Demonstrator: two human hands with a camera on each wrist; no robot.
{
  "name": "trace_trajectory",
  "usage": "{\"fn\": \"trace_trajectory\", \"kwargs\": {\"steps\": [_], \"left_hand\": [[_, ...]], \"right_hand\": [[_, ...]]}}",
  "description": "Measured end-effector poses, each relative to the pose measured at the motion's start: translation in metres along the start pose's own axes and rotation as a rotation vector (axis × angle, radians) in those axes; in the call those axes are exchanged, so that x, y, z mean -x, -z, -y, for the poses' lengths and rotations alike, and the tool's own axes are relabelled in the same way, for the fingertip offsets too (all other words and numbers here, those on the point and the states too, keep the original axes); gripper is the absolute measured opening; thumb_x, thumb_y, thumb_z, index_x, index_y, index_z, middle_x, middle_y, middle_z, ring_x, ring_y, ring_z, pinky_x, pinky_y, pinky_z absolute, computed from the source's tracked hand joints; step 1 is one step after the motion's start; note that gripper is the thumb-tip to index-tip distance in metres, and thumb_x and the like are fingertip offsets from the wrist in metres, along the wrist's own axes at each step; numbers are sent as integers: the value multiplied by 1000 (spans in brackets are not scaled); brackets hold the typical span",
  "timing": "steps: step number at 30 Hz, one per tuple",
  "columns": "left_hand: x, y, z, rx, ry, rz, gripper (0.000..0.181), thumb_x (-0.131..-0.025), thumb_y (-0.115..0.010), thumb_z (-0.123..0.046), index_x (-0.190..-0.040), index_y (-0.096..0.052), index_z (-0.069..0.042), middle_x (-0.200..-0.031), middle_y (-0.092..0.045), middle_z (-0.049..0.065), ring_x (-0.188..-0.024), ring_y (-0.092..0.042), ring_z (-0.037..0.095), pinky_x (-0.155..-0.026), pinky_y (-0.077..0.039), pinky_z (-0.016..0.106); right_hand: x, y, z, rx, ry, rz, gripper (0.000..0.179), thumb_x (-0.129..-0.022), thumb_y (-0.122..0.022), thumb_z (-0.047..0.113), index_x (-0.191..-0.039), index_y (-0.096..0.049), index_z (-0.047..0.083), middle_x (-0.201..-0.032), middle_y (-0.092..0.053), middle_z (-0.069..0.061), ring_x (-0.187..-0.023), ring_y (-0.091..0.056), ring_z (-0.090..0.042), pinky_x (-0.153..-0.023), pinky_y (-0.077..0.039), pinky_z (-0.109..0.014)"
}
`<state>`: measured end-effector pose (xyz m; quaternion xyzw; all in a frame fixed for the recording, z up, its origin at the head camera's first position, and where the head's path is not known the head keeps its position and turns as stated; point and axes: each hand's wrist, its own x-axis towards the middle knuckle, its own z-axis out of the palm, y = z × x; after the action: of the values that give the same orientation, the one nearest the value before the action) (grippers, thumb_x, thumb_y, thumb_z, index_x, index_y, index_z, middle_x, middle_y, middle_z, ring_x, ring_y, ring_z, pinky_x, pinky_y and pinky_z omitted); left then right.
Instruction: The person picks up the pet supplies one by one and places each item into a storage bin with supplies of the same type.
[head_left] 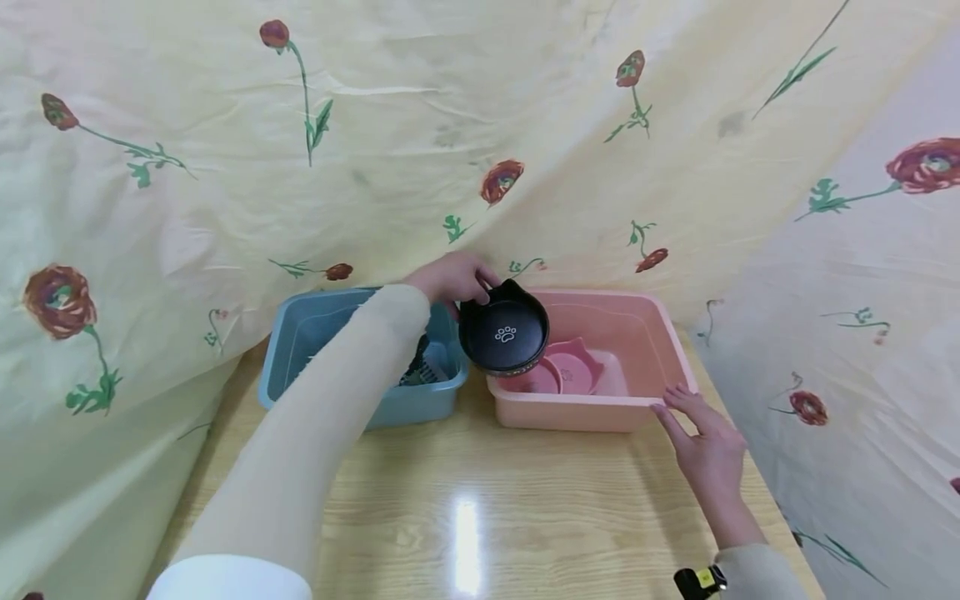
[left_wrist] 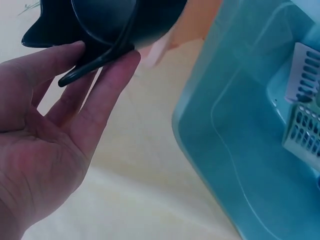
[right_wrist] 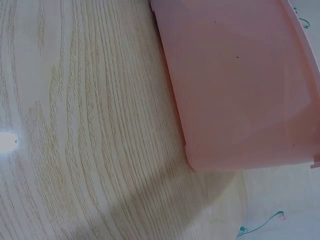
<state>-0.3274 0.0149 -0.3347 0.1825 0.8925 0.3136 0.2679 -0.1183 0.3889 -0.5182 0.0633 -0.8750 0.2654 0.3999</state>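
Observation:
A black cat-eared pet bowl [head_left: 504,333] with a white paw print is held tilted over the gap between two bins. My left hand [head_left: 453,279] pinches its rim by an ear, thumb on one face and fingers on the other, as the left wrist view shows of the black bowl [left_wrist: 102,22]. My right hand [head_left: 705,442] rests its fingertips on the front right corner of the pink bin [head_left: 570,414]. Inside that bin lie a pink cat-eared bowl [head_left: 581,371] and another pink round piece [head_left: 543,379], partly behind the black bowl. The right wrist view does not show the hand.
A blue bin [head_left: 416,406] stands left of the pink one, partly hidden by my left sleeve. Slotted plastic pieces, one pale [left_wrist: 302,72] and one greenish [left_wrist: 305,130], lie in it. Both bins sit on a wooden table [head_left: 525,500] against a flowered cloth [head_left: 420,125].

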Motion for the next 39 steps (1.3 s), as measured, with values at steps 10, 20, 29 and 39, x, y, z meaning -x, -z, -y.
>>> {"fn": "trace_trajectory", "kwargs": {"steps": [10,20,29,39], "left_hand": [[-36,-36,-27,-163,-81,-21,43,-103,-62,1,-141,-72,-15,-135,-71,12,-109,-71,25,-69,-67,41],[-59,-59,-33,-286,-88,17,43,-100,-63,3,-134,-77,-19,-131,-73,7,-109,-67,22,-70,-65,37],[-68,-61,-32,-369,-128,86,35,-98,-68,3,-125,-81,-14,-127,-77,2,-109,-63,18,-94,-55,27],[-77,-84,-36,-493,-60,10,19,-97,-67,-3,-98,-82,-14,-101,-73,1,-91,-60,19,-75,-49,27]], "right_hand": [[-1,4,-2,-6,19,-31,37,-72,-92,-3,-109,-82,-2,-108,-79,-22,-125,-52,21,-114,-39,-13],[-2,2,1,-16,37,-14,37,-72,-92,-3,-108,-83,-1,-108,-79,-21,-126,-54,18,-115,-39,-13],[-3,-1,3,-15,42,7,35,-73,-92,-2,-107,-83,0,-109,-80,-19,-127,-57,12,-116,-40,-17],[-1,-1,-1,-11,44,-15,35,-73,-92,-1,-107,-83,0,-108,-80,-19,-125,-58,13,-115,-41,-17]]}}
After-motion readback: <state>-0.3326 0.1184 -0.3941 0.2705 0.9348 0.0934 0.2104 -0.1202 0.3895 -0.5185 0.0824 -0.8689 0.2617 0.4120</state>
